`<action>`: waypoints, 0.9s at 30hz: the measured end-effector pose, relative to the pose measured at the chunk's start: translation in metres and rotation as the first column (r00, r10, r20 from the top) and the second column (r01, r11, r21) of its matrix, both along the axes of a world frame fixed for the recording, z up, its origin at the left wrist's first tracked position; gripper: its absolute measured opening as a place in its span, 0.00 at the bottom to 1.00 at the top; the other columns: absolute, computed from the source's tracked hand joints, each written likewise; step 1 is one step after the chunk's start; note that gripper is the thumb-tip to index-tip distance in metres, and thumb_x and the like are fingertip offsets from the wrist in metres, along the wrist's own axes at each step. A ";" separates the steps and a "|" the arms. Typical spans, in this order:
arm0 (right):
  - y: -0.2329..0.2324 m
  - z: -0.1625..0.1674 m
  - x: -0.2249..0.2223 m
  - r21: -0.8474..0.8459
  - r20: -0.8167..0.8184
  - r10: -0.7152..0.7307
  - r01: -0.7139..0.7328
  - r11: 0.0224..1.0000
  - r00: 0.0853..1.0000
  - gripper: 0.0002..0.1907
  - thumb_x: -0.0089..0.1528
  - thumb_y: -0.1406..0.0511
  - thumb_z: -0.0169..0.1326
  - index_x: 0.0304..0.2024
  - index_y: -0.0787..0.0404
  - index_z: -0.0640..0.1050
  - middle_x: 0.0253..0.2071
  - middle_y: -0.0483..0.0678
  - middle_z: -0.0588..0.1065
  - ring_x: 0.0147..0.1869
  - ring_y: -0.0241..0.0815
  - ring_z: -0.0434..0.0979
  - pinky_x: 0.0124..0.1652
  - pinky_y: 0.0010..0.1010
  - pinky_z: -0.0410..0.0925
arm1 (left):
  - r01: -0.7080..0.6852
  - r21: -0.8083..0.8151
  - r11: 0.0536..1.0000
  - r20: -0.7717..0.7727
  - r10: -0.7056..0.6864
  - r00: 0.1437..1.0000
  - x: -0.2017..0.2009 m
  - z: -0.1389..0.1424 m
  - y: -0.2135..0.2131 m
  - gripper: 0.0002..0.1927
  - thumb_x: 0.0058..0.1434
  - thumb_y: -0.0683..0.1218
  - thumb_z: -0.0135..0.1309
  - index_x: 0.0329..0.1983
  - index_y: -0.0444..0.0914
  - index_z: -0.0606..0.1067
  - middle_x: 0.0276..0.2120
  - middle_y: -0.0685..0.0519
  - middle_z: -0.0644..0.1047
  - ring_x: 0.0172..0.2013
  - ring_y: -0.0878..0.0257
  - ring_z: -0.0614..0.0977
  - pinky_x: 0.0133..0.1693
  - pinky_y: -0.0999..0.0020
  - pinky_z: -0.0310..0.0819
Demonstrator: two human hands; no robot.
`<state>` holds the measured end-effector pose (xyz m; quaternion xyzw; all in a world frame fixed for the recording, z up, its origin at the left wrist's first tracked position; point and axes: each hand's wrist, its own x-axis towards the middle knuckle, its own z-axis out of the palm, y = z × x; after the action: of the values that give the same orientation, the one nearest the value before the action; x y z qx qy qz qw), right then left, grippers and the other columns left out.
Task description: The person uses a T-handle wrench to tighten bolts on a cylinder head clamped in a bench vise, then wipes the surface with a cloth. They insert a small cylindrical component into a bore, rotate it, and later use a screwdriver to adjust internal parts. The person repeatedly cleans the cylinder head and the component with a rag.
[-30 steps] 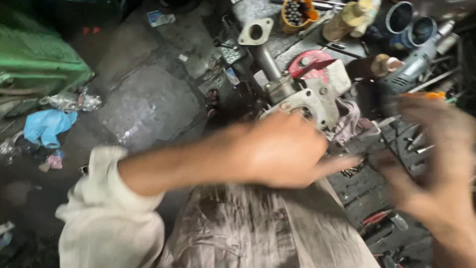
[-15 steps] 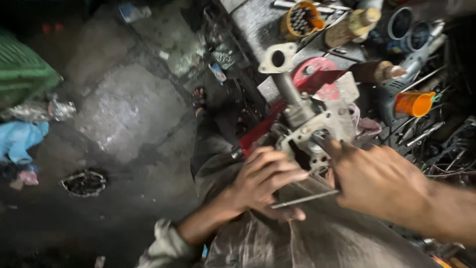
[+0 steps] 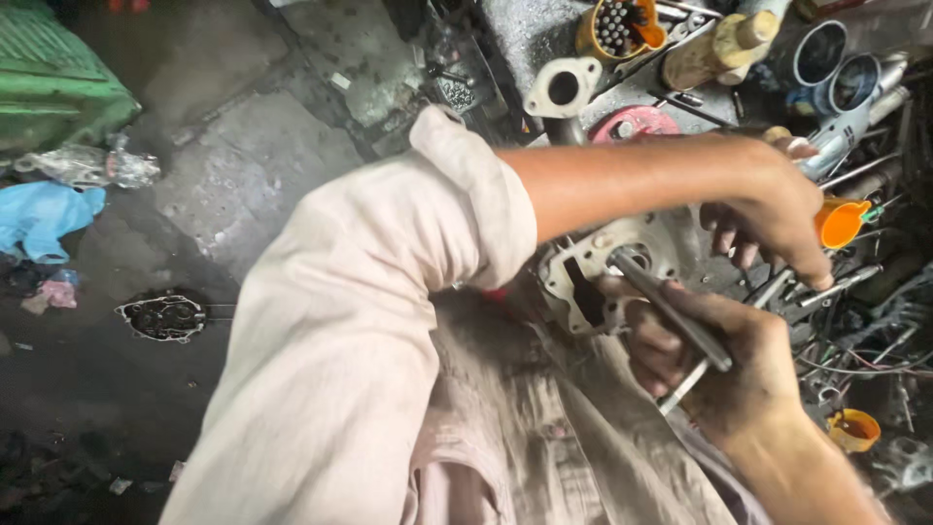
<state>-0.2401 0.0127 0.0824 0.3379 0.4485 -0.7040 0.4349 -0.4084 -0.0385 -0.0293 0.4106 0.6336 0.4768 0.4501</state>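
Observation:
A grey metal engine casting (image 3: 593,282) rests on my lap against the workbench edge. My right hand (image 3: 724,374) grips a thin metal rod tool (image 3: 671,316) whose tip touches the casting's round opening. My left arm, in a pale rolled sleeve (image 3: 389,292), crosses over the casting. My left hand (image 3: 773,209) hangs palm down over the bench clutter, fingers curled beside an orange cup (image 3: 841,222); whether it holds anything is hidden.
The workbench at the top right is crowded: a yellow cup of rods (image 3: 622,27), a grey flange (image 3: 564,89), a red disc (image 3: 637,124), round tins (image 3: 836,60), loose tools and wires. On the dark floor lie a green crate (image 3: 53,92), blue cloth (image 3: 44,219) and a small metal part (image 3: 163,317).
My left arm has swung across the casting to the bench on the right. My right hand has drawn back below the casting and now holds the rod tool.

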 end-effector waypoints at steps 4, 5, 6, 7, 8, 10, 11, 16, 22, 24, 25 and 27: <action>0.016 0.013 -0.003 0.471 -0.192 0.052 0.046 0.881 0.980 0.20 0.62 0.61 0.47 0.54 0.64 0.73 0.44 0.52 0.76 0.47 0.47 0.74 0.48 0.44 0.67 | -0.499 0.311 0.809 -0.421 0.588 0.691 0.027 0.040 -0.059 0.41 0.54 0.84 0.42 0.32 0.44 0.77 0.26 0.56 0.83 0.28 0.62 0.86 0.30 0.60 0.79; 0.024 0.020 -0.008 0.462 -0.380 0.117 0.078 0.884 0.918 0.21 0.63 0.63 0.49 0.57 0.63 0.72 0.49 0.51 0.75 0.54 0.46 0.73 0.54 0.43 0.63 | -0.592 0.262 0.762 -0.500 0.632 0.592 0.040 0.057 -0.079 0.41 0.55 0.84 0.37 0.30 0.46 0.77 0.23 0.54 0.82 0.26 0.60 0.84 0.28 0.57 0.78; 0.029 0.026 -0.008 0.449 -0.549 0.177 0.109 0.887 0.817 0.22 0.64 0.64 0.50 0.61 0.61 0.71 0.55 0.51 0.74 0.60 0.45 0.72 0.60 0.42 0.60 | -0.598 0.092 0.796 -0.544 0.544 0.639 0.060 0.070 -0.100 0.42 0.59 0.82 0.33 0.24 0.43 0.76 0.21 0.52 0.80 0.24 0.60 0.83 0.27 0.58 0.77; 0.033 0.032 -0.008 0.605 -0.637 0.408 0.096 0.790 0.654 0.24 0.61 0.64 0.51 0.60 0.64 0.69 0.56 0.54 0.72 0.61 0.46 0.71 0.62 0.45 0.59 | -0.596 -0.077 0.799 -0.573 0.453 0.683 0.085 0.079 -0.119 0.45 0.63 0.80 0.29 0.18 0.40 0.75 0.18 0.51 0.79 0.22 0.60 0.82 0.25 0.58 0.77; 0.036 0.042 -0.010 0.737 -0.640 0.620 0.133 0.663 0.454 0.26 0.59 0.64 0.52 0.59 0.67 0.67 0.56 0.57 0.71 0.63 0.47 0.70 0.64 0.48 0.57 | -0.593 -0.095 0.800 -0.581 0.439 0.685 0.115 0.089 -0.131 0.46 0.64 0.78 0.31 0.15 0.38 0.75 0.16 0.47 0.76 0.20 0.56 0.82 0.22 0.56 0.77; 0.033 0.059 -0.019 0.890 -0.432 0.902 0.158 0.428 -0.005 0.28 0.53 0.65 0.53 0.55 0.68 0.68 0.55 0.60 0.72 0.64 0.51 0.71 0.68 0.52 0.56 | -0.482 -0.186 0.856 -0.506 0.337 0.794 0.169 0.099 -0.140 0.42 0.70 0.68 0.31 0.15 0.35 0.74 0.13 0.46 0.75 0.18 0.53 0.82 0.22 0.54 0.77; 0.028 0.067 -0.026 0.942 -0.278 0.924 0.116 0.316 -0.263 0.26 0.50 0.66 0.54 0.52 0.67 0.72 0.54 0.60 0.75 0.63 0.54 0.71 0.68 0.53 0.56 | -0.370 -0.251 0.895 -0.411 0.248 0.877 0.193 0.100 -0.139 0.38 0.76 0.61 0.29 0.19 0.36 0.75 0.13 0.47 0.76 0.19 0.54 0.82 0.25 0.55 0.76; -0.027 0.061 -0.030 0.969 0.229 0.707 0.086 -0.233 -0.669 0.25 0.58 0.62 0.55 0.56 0.68 0.75 0.36 0.56 0.79 0.41 0.51 0.81 0.52 0.52 0.69 | -0.621 -0.004 0.784 -0.324 0.587 0.742 0.268 0.079 -0.170 0.24 0.72 0.55 0.44 0.27 0.35 0.78 0.25 0.42 0.80 0.27 0.44 0.82 0.35 0.49 0.75; -0.061 0.035 -0.045 0.572 0.548 0.589 -0.247 -0.782 -0.594 0.23 0.53 0.62 0.53 0.48 0.68 0.74 0.25 0.53 0.80 0.23 0.47 0.82 0.25 0.38 0.73 | -0.795 0.522 0.308 -0.255 0.946 0.199 0.292 0.011 -0.164 0.31 0.67 0.65 0.59 0.54 0.34 0.72 0.43 0.48 0.80 0.40 0.53 0.82 0.43 0.58 0.77; -0.066 0.029 -0.048 0.539 0.549 0.599 -0.301 -0.787 -0.582 0.28 0.51 0.61 0.55 0.52 0.70 0.71 0.24 0.53 0.79 0.22 0.47 0.81 0.23 0.37 0.73 | -0.789 0.598 0.142 -0.123 0.989 0.085 0.295 -0.012 -0.149 0.37 0.67 0.68 0.64 0.61 0.36 0.68 0.49 0.50 0.78 0.48 0.54 0.80 0.47 0.59 0.76; -0.067 0.025 -0.048 0.481 0.582 0.568 -0.317 -0.817 -0.582 0.27 0.51 0.60 0.56 0.50 0.68 0.73 0.24 0.52 0.79 0.23 0.47 0.82 0.24 0.36 0.73 | -0.784 0.605 0.137 -0.107 0.990 0.091 0.293 -0.022 -0.145 0.38 0.63 0.70 0.63 0.59 0.36 0.69 0.48 0.50 0.77 0.47 0.54 0.79 0.47 0.58 0.75; -0.063 0.019 -0.046 0.350 0.644 0.494 -0.349 -0.869 -0.585 0.24 0.52 0.58 0.56 0.46 0.66 0.75 0.24 0.51 0.80 0.25 0.46 0.83 0.26 0.34 0.74 | -0.777 0.617 0.123 -0.062 0.992 0.108 0.276 -0.038 -0.142 0.42 0.56 0.75 0.59 0.55 0.36 0.70 0.45 0.49 0.74 0.46 0.54 0.76 0.48 0.54 0.72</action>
<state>-0.2865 -0.0507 0.1009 -0.2130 0.7199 0.3604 0.5536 -0.1325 -0.1804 -0.0673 0.1117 0.7070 0.6623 -0.2217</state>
